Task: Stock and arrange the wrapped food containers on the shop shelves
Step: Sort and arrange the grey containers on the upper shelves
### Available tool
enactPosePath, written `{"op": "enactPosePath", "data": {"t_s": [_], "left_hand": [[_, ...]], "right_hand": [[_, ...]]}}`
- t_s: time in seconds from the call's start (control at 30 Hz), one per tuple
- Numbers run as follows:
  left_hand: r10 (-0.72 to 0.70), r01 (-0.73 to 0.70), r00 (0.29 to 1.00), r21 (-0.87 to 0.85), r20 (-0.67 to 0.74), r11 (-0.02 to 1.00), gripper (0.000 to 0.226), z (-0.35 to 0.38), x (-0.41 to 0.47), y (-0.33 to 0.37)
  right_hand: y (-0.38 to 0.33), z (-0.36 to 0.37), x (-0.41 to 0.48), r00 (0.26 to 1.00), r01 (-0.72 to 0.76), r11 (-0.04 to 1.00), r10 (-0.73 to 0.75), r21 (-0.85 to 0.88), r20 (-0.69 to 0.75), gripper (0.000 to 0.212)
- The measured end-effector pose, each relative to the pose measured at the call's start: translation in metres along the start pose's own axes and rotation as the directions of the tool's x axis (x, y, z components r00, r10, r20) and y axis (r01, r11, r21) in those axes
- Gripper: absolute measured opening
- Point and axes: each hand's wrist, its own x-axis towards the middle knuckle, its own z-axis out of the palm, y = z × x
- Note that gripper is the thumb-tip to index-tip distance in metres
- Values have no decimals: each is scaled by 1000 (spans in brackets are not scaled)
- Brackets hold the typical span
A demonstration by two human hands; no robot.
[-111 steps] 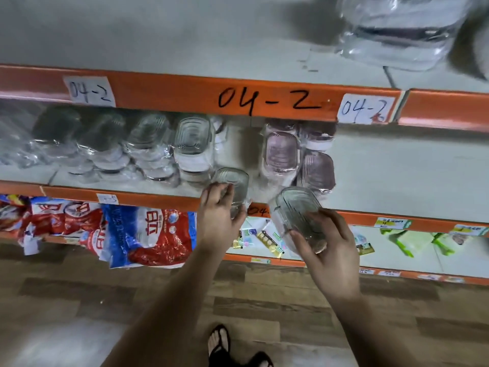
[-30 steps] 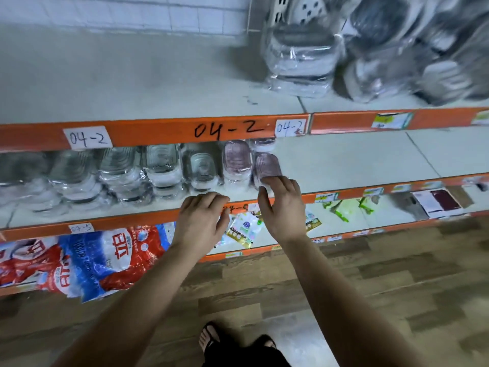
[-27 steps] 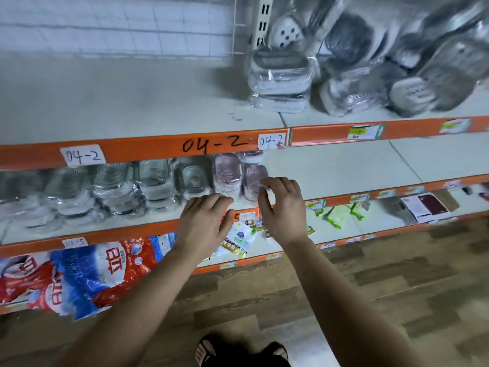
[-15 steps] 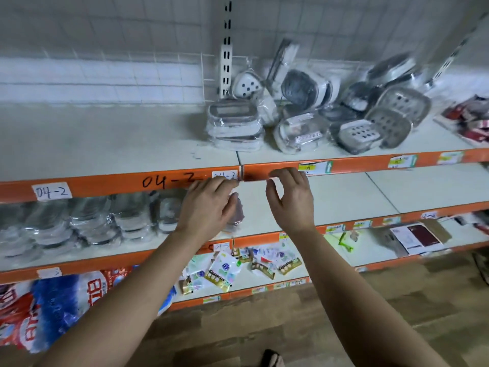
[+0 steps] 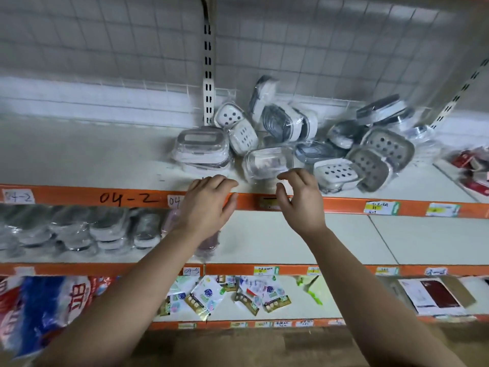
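Both hands hold nothing at the orange front edge [image 5: 344,203] of the upper shelf [image 5: 79,154]. The left hand [image 5: 209,207] is palm-down with fingers loosely spread over the edge, and the right hand [image 5: 303,205] has fingers apart and slightly curled, tips just short of a clear wrapped container [image 5: 267,162] lying at the shelf front between the two hands. Behind it a pile of wrapped containers [image 5: 381,144] lies jumbled against the wire-grid back [image 5: 344,49], with a neat stack [image 5: 201,149] at its left end. A row of wrapped containers [image 5: 105,229] stands on the left of the middle shelf [image 5: 423,239].
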Motion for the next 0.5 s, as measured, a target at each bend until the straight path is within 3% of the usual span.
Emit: {"op": "enactPosePath", "data": {"t_s": [0.37, 0.5], "left_hand": [[-29, 32, 996, 32, -87, 999, 32, -3, 53, -52], [-112, 112, 993, -17, 25, 994, 47, -8, 83, -93]], "right_hand": [[11, 13, 35, 998, 32, 999, -33, 21, 47, 19], [11, 19, 49, 994, 62, 998, -62, 8, 87, 18]]}}
